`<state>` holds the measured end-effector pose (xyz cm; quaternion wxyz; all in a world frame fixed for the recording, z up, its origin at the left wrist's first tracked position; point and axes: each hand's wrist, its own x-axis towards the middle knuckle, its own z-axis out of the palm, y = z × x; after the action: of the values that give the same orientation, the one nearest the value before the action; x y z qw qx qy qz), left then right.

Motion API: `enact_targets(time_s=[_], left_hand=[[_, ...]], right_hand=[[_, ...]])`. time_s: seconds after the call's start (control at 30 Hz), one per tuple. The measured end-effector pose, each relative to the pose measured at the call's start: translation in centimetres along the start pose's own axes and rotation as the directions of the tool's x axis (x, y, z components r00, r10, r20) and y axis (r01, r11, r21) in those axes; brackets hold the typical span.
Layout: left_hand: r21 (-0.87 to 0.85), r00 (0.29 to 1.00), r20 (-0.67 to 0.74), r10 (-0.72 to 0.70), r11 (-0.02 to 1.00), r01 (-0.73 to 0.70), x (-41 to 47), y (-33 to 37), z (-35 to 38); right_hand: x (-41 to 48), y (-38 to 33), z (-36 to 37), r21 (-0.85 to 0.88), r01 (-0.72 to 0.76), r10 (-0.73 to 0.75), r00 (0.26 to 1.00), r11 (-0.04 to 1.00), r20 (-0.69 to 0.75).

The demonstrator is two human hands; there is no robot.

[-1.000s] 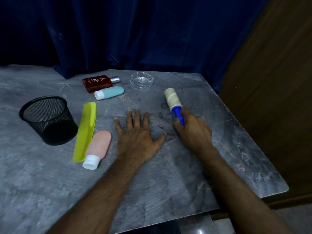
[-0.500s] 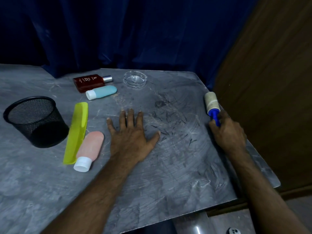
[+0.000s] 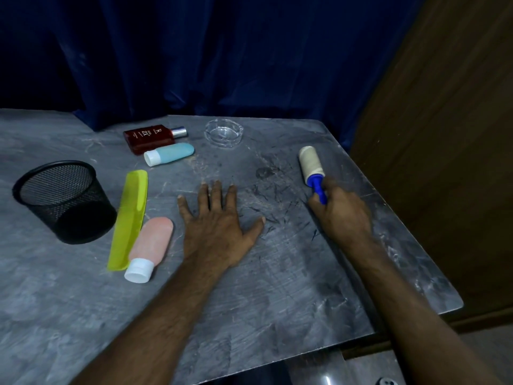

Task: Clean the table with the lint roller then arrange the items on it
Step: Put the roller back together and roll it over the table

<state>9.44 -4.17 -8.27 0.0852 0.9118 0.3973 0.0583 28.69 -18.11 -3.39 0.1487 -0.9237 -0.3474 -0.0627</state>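
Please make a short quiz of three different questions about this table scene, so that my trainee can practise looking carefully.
1. True or false: the left hand lies flat and open on the table.
2. Which hand holds the lint roller? A) left B) right C) neither
3. Fill in: the pink bottle lies beside the yellow-green ____.

Key
1. True. The palm is down, the fingers are spread, and it holds nothing.
2. B. The right hand grips the blue handle, and the roller head points away from the person.
3. Comb. It lies between the bottle and the black mesh cup.
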Motion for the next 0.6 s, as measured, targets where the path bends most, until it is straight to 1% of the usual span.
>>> enact_targets(time_s=[0.13, 0.37, 0.6], left_hand=[[-0.007, 1.0, -0.009, -0.008, 1.0, 0.008, 0.0, 0.1, 0.0], [-0.016, 0.999, -0.036, -0.017, 1.0, 0.017, 0.1, 0.1, 0.4], [-0.023, 0.999, -0.043, -0.02, 1.0, 0.019, 0.0, 0.1, 0.3]], right_hand=[[0.0, -2.7, 0.8, 0.011, 0.05, -0.051, 0.997, 0.999, 0.055], [-0.9, -6.0, 2.2, 0.079, 0.167, -0.17, 0.985, 0.983, 0.04], [-1.1, -6.0, 2.0, 0.1, 0.157, -0.162, 0.986, 0.983, 0.047]])
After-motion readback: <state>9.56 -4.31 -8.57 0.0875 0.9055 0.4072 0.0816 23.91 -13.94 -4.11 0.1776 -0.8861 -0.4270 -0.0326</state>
